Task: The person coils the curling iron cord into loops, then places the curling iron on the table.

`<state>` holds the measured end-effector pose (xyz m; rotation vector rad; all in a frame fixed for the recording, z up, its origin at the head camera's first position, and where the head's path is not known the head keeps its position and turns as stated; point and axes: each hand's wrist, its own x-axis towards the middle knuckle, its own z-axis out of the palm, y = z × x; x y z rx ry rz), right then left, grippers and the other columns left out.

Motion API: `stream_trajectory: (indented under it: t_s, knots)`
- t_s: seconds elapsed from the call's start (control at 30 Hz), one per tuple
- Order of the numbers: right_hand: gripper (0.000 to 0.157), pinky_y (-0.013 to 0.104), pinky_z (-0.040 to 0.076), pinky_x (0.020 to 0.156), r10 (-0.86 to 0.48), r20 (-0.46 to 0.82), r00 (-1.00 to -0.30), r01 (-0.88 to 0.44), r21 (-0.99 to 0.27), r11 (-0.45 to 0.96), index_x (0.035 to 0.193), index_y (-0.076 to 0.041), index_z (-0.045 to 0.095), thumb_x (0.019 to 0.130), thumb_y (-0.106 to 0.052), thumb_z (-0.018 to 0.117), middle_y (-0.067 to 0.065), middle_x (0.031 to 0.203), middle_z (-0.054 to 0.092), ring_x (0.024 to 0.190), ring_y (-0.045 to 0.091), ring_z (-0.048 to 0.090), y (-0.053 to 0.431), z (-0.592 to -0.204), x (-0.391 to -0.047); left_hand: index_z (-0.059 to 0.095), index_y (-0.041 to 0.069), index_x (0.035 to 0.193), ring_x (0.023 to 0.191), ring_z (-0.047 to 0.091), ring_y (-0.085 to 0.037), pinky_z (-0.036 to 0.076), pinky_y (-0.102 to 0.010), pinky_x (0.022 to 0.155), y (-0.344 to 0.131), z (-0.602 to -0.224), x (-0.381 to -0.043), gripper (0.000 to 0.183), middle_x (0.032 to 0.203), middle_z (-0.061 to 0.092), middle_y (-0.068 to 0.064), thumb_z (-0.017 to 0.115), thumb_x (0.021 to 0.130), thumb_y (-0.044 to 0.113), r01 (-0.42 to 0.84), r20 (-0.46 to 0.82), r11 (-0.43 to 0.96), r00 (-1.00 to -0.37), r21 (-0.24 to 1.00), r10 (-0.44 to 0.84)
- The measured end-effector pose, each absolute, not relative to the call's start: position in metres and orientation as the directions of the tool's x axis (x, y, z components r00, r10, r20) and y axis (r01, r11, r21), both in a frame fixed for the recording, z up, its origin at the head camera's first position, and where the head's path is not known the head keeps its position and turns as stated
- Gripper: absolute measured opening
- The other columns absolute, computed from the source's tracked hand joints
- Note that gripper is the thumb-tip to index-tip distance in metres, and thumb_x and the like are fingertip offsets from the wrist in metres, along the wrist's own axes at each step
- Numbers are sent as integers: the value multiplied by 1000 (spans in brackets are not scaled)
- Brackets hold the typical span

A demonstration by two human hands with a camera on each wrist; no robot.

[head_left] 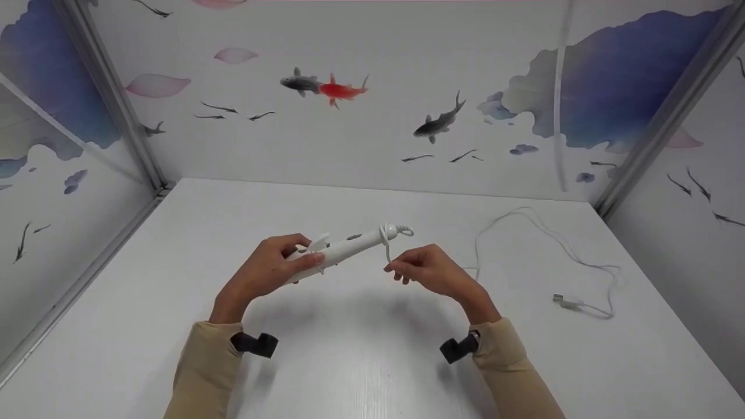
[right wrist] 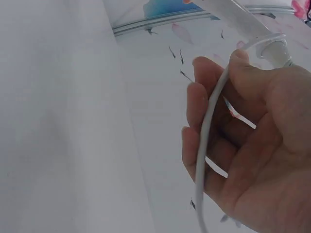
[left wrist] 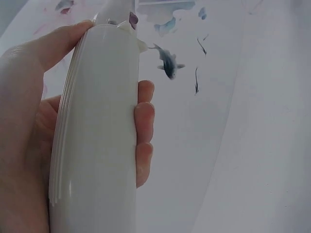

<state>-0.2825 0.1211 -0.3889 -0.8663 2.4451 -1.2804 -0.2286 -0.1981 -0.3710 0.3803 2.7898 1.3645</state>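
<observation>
A white curling iron (head_left: 356,248) is held above the table, its cord end tilted up to the right. My left hand (head_left: 262,270) grips its thicker part, near a raised lever (head_left: 319,242); in the left wrist view, fingers and thumb wrap the smooth white body (left wrist: 99,126). At the other end, the white cord (head_left: 387,251) loops round the handle beside the coiled strain relief (head_left: 403,230). My right hand (head_left: 436,270) pinches this cord just below the handle. In the right wrist view the cord (right wrist: 206,131) runs between thumb and forefinger, then down across the other fingers.
The rest of the cord (head_left: 547,227) trails in a wide loop over the right side of the white table (head_left: 361,372). Its plug (head_left: 569,302) lies at the right. Printed panels (head_left: 372,145) with fish stand at the back and both sides.
</observation>
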Motion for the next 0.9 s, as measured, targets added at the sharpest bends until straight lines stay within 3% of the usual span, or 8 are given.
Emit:
stream_trajectory:
  t_s: [0.23, 0.37, 0.47, 0.57, 0.7, 0.9]
  knots:
    - [25, 31, 46, 71, -441, 0, -897, -276, -780, 562, 91, -11, 78, 88, -36, 76, 0, 82, 71, 76, 15, 55, 118, -398, -286, 73, 17, 108, 80, 60, -19, 49, -32, 69, -193, -377, -231, 32, 99, 70, -9, 67, 93, 44, 288, 99, 588, -938, 756, 332]
    - [13, 30, 47, 76, -414, 85, -906, -327, -763, 558, 98, -8, 78, 88, -17, 77, 4, 92, 74, 82, 13, 57, 122, -398, -289, 75, 16, 106, 80, 58, -17, 47, -32, 70, -189, -379, -231, 35, 97, 70, -6, 68, 92, 47, 315, 93, 617, -927, 721, 363]
    - [9, 28, 49, 71, -376, 143, -915, -346, -758, 553, 97, -6, 78, 88, -10, 75, 8, 92, 73, 79, 14, 57, 124, -396, -291, 76, 14, 109, 78, 56, -15, 46, -30, 69, -187, -379, -230, 41, 97, 71, -4, 70, 90, 49, 312, 78, 658, -930, 685, 360]
    - [10, 26, 48, 64, -341, 139, -930, -314, -785, 535, 94, -9, 78, 87, -16, 78, 7, 85, 71, 72, 14, 55, 124, -393, -290, 76, 13, 113, 76, 55, -14, 44, -29, 67, -184, -377, -228, 49, 97, 72, -2, 72, 86, 53, 293, 42, 703, -935, 648, 352]
    - [15, 27, 48, 64, -334, 120, -935, -293, -792, 536, 92, -13, 79, 82, -23, 83, 3, 84, 72, 71, 14, 56, 122, -385, -285, 78, 15, 111, 75, 54, -12, 43, -29, 66, -179, -376, -226, 49, 95, 72, 2, 73, 84, 56, 272, 1, 736, -938, 621, 346]
    - [15, 30, 49, 69, -346, 132, -929, -306, -801, 515, 99, -9, 79, 93, -21, 72, 5, 90, 73, 76, 16, 56, 118, -370, -272, 77, 14, 112, 73, 52, -13, 41, -29, 65, -174, -381, -228, 51, 91, 70, -1, 72, 85, 57, 229, -8, 770, -957, 595, 291]
